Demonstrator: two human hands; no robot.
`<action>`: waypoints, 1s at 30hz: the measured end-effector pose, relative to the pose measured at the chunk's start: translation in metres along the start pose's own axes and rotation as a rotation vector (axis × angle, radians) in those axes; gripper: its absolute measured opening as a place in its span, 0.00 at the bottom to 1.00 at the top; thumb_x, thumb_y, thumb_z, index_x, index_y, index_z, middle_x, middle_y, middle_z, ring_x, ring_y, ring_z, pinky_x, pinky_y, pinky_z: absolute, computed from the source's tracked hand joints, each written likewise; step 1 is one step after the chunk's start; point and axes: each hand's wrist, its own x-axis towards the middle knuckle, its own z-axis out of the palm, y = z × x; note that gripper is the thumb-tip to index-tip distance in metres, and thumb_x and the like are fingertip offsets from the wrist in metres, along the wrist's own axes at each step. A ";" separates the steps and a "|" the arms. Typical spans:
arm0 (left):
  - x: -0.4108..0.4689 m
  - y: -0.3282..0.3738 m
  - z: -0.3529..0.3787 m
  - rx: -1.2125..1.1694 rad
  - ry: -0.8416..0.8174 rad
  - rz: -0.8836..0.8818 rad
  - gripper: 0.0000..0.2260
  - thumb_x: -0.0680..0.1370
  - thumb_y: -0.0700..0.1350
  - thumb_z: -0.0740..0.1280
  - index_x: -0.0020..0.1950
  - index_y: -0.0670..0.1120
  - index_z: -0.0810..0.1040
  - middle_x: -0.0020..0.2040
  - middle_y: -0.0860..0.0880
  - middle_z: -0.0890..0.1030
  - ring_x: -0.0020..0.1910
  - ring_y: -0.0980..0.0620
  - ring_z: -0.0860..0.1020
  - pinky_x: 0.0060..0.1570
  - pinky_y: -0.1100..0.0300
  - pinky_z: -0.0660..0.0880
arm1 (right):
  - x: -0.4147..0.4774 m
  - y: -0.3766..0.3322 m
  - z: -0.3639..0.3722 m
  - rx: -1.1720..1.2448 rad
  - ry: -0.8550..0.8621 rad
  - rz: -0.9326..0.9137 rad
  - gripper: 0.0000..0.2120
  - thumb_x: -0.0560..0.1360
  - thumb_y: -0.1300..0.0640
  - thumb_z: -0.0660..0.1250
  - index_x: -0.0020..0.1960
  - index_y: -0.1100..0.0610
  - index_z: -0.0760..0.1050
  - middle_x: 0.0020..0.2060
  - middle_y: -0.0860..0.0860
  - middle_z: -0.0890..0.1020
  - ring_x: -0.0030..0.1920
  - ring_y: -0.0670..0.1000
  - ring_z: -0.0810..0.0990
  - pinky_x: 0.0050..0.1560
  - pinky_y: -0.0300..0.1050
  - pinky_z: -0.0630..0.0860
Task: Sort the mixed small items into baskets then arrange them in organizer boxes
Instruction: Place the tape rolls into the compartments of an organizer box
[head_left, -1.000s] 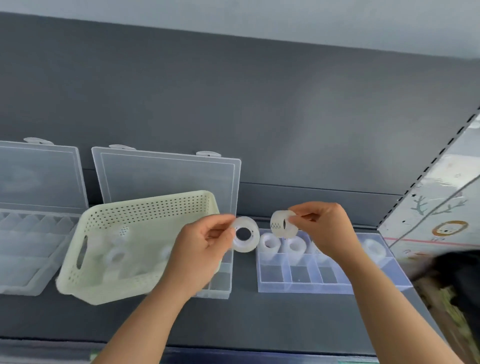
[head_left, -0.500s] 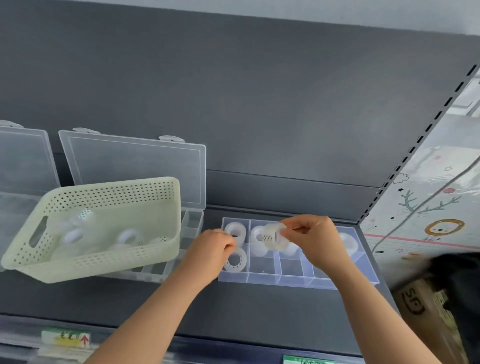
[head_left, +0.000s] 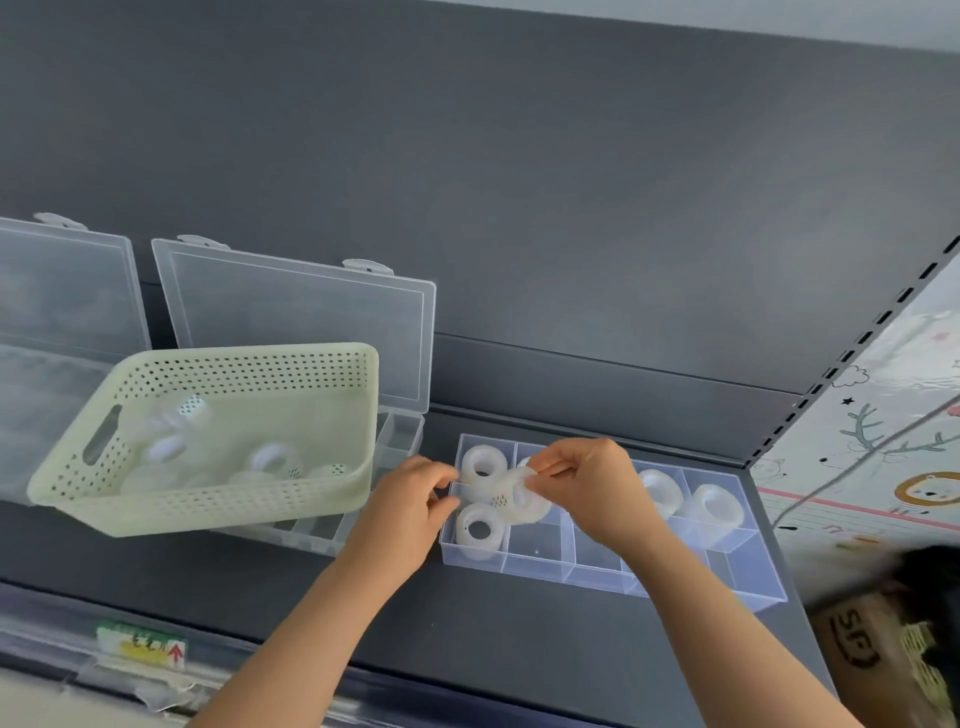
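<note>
Just tape rolls (head_left: 483, 466) in basket (head_left: 218, 505) and organizer box (head_left: 597, 578), one roll (head_left: 511, 498) in right hand (head_left: 592, 488) pinch; left hand (head_left: 410, 514) grip unclear.

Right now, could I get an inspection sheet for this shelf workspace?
Surface: dark grey shelf.
Job's things: clear organizer box holds tape rolls; pale green basket with more rolls sits on an open lidded box.
Clutter: second open box far left.
Grippers: right hand pinches one roll; left hand curled at the box's left wall, grip unclear.
Cables: thin grey line across mat, possibly a cord.
Surroundings: patterned mat, cardboard box.
</note>
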 end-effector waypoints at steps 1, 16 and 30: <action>-0.004 -0.001 -0.001 -0.020 0.007 -0.021 0.08 0.76 0.43 0.69 0.54 0.45 0.81 0.44 0.53 0.79 0.39 0.56 0.77 0.43 0.65 0.74 | 0.002 -0.002 0.006 -0.022 -0.020 -0.003 0.03 0.69 0.59 0.74 0.41 0.52 0.82 0.36 0.43 0.84 0.37 0.41 0.82 0.40 0.33 0.77; -0.028 -0.001 -0.001 -0.079 -0.033 -0.068 0.06 0.79 0.44 0.63 0.50 0.44 0.79 0.38 0.51 0.79 0.37 0.53 0.76 0.43 0.54 0.76 | 0.014 -0.008 0.047 -0.486 -0.120 -0.202 0.08 0.74 0.52 0.68 0.50 0.50 0.83 0.49 0.47 0.81 0.46 0.49 0.80 0.48 0.44 0.78; -0.017 -0.051 -0.155 0.108 0.154 -0.080 0.10 0.77 0.44 0.67 0.57 0.47 0.80 0.50 0.52 0.81 0.47 0.56 0.77 0.52 0.57 0.76 | 0.036 -0.117 0.063 -0.158 -0.266 -0.363 0.09 0.75 0.58 0.68 0.55 0.54 0.82 0.49 0.47 0.84 0.45 0.43 0.82 0.49 0.29 0.75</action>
